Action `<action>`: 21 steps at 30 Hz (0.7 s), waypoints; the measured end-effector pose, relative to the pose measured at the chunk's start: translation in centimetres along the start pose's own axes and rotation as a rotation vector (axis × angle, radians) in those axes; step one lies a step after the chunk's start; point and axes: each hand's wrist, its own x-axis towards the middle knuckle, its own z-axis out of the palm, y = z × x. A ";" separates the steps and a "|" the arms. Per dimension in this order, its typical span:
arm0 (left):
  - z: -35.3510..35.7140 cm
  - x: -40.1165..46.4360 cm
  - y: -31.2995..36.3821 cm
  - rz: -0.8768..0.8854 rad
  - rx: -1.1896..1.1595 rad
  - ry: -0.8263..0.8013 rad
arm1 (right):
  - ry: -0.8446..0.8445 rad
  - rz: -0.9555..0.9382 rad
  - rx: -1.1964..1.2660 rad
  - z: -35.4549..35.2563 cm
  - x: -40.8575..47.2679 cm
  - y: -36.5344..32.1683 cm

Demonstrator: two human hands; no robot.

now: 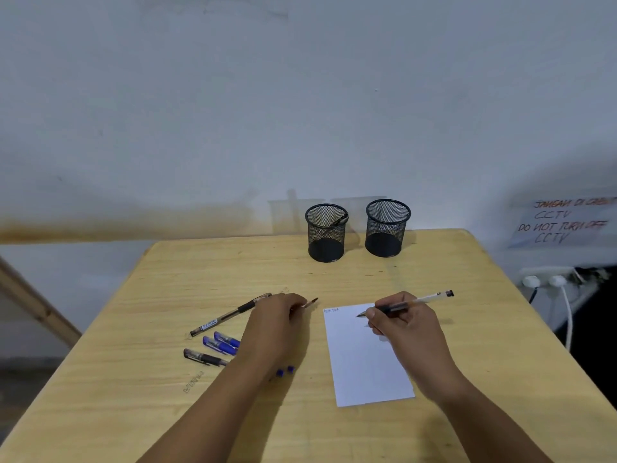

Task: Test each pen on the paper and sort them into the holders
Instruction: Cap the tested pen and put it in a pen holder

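A pale wooden counter [334, 429] stands against a light grey wall [233, 95], which bears a brownish stain [117, 225] just above the counter's far left edge. Past the counter's right edge, a handwritten CCTV notice [561, 223] hangs on the wall, above a white power strip [547, 277] with white plugs and cables. A wooden beam [36, 304] slants beyond the left edge.

Single head-worn view, forward and down, close over the table [434, 262].
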 end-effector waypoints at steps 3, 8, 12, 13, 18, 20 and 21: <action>-0.1 -1.7 0.3 0.027 -0.149 0.026 | -0.038 -0.007 0.062 0.1 -0.2 -0.5; -0.3 -3.7 1.4 0.005 -0.400 0.017 | -0.082 -0.046 0.046 0.5 -0.3 -1.0; -0.4 -4.5 2.1 -0.002 -0.501 0.018 | -0.106 -0.061 0.027 0.9 -0.4 -1.0; -0.3 -4.6 2.2 0.001 -0.507 0.015 | -0.111 -0.061 0.018 0.9 -0.5 -0.9; -0.4 -5.0 2.7 0.010 -0.552 -0.008 | -0.116 -0.049 -0.003 0.9 -0.8 -0.6; -0.4 -5.1 2.9 -0.003 -0.597 -0.028 | -0.106 -0.049 -0.041 0.9 -0.8 -0.6; -0.4 -5.1 3.0 -0.012 -0.624 -0.043 | -0.103 -0.045 -0.040 0.9 -0.8 -0.6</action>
